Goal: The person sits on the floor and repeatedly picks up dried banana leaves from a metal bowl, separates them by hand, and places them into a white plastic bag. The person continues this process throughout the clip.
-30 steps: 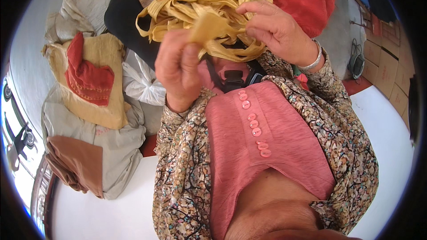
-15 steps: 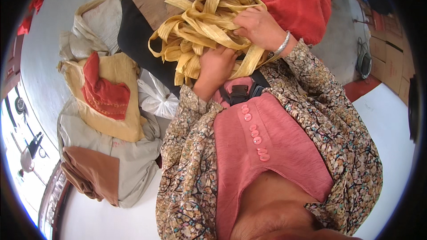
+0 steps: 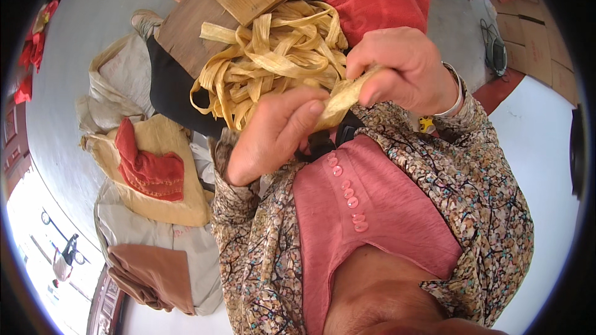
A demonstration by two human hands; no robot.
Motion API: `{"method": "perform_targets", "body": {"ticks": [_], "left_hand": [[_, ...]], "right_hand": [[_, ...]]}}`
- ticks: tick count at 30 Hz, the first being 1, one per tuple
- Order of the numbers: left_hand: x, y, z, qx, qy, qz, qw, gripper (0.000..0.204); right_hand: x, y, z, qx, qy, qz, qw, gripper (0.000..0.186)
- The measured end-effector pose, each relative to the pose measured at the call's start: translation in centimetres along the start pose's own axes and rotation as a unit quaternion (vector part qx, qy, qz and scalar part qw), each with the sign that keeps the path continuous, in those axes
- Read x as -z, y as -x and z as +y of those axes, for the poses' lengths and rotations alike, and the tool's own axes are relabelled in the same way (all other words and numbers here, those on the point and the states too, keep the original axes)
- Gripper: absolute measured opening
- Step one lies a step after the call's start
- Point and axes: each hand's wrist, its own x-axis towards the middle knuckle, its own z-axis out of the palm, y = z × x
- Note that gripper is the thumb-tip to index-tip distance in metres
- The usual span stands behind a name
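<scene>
Newly showing, one flat, yellow, fibrous strip is spanning the pinching left hand and right hand, both rising off the tangled heap of yellow ribbons beyond. Pulling too sharply, they'd be risking a split.

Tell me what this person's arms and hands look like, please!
The sleeves are loose, with a busy pattern: beige and brown blotches, dark branching lines and little blue-green specks. The left hand and right hand wear no gloves. A silver-coloured bracelet circles the right wrist; none shows on the left.
</scene>
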Motion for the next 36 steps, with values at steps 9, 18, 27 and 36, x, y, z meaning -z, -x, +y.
{"method": "perform_targets", "body": {"ticks": [9,18,27,36], "left_hand": [[1.3,1.1,1.3,-0.187,-0.289,0.232,0.91,0.014],[4.9,1.2,-8.2,-0.099,-0.314,0.272,0.904,0.024],[0.8,-0.1,-1.7,-0.209,-0.196,0.25,0.925,0.026],[3.7,0.5,1.5,-0.136,-0.153,0.22,0.954,0.053]], "right_hand": [[-4.1,-1.1,9.2,-0.118,-0.004,0.069,0.991,0.03],[-6.6,-1.1,2.2,-0.144,-0.374,-0.263,0.878,0.023],[-8.5,-0.1,3.1,-0.068,-0.448,-0.142,0.88,0.019],[-7.1,0.9,9.7,-0.152,-0.276,0.082,0.946,0.032]]}}
